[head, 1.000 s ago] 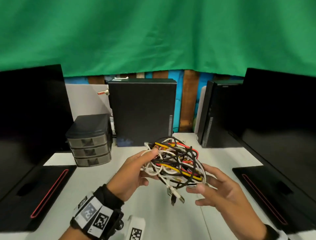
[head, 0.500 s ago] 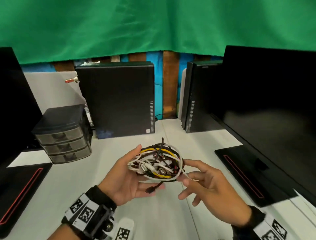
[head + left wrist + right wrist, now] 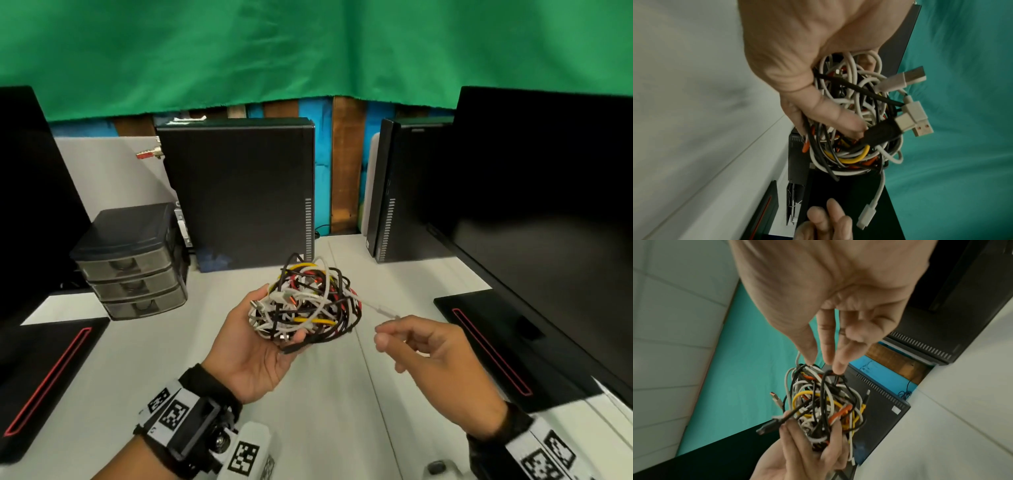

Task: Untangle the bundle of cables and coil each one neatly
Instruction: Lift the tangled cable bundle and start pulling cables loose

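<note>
A tangled bundle of cables (image 3: 305, 301), white, black, yellow and orange-red, sits in my left hand (image 3: 270, 318), held above the white table (image 3: 329, 411). The thumb and fingers curl round it, as the left wrist view (image 3: 838, 116) shows, with several USB plugs (image 3: 908, 113) sticking out. One white cable end (image 3: 382, 311) (image 3: 867, 216) reaches out of the bundle (image 3: 855, 123) to the right. My right hand (image 3: 387, 334) is just right of the bundle, thumb and fingers drawn together at that end. Whether they pinch it is hidden. In the right wrist view its fingertips (image 3: 809, 360) meet the bundle's (image 3: 822, 404) top.
A grey three-drawer unit (image 3: 130, 263) stands at the left. Two black computer towers (image 3: 239, 192) (image 3: 387, 192) stand at the back. Dark monitors (image 3: 548, 205) (image 3: 24, 205) flank both sides, their bases with red stripes (image 3: 486, 342) (image 3: 48, 370) lying on the table.
My right hand has drawn back to the right from the bundle, and a white cable end now sticks out towards it. The left hand has kept hold of the bundle.
</note>
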Motion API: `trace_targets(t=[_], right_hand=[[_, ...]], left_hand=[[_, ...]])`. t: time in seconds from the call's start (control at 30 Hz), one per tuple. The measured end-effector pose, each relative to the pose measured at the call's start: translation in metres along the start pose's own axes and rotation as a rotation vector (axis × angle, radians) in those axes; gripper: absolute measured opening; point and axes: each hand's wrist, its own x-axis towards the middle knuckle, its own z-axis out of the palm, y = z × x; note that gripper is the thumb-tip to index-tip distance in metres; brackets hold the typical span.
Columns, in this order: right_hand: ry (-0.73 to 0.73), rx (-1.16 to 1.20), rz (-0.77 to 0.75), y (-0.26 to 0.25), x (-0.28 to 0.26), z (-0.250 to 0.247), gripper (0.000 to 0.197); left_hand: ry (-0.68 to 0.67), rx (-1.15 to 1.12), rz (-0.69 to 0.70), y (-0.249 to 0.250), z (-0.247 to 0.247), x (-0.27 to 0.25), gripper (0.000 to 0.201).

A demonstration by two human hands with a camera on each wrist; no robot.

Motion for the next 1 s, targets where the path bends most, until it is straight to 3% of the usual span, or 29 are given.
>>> trace_targets(t=[0.13,0.27,0.33,0.43,0.5,0.6,0.73,0.8,0.9,1.0], right_hand=[[-0.115,0.027,0.031,-0.009,-0.011,0.018,0.005],[-0.254,0.175,0.202,-0.016,-0.027,0.047,0.04],[-0.243,0.251,0.284,-0.015,-0.031,0.057,0.036],[-0.139,0.371,0.354,-0.01,-0.031,0.06,0.012],[-0.068,0.441,0.381,-0.006,-0.03,0.058,0.017],[0.027,0.479,0.324,-0.004,-0.027,0.052,0.023],[0.043,0.467,0.237,-0.005,-0.021,0.043,0.014],[0.048,0.466,0.213,-0.003,-0.02,0.042,0.008],[0.034,0.46,0.192,0.0,-0.02,0.041,0.013],[0.0,0.446,0.191,0.002,-0.021,0.039,0.03]], left_hand=[[-0.013,-0.047,0.039,0.0,0.003,-0.002,0.062],[0.019,-0.051,0.196,-0.023,0.006,0.0,0.056],[-0.034,-0.055,0.236,-0.035,0.006,0.002,0.053],[-0.083,-0.014,0.2,-0.039,0.004,0.003,0.057],[-0.092,-0.012,0.204,-0.037,0.005,0.003,0.063],[-0.06,-0.064,0.291,-0.034,0.001,0.004,0.049],[-0.113,-0.077,0.302,-0.037,0.006,0.0,0.073],[-0.153,-0.069,0.302,-0.041,0.012,-0.003,0.058],[-0.174,-0.082,0.309,-0.043,0.015,-0.003,0.049],[-0.112,-0.093,0.316,-0.041,0.01,-0.001,0.048]])
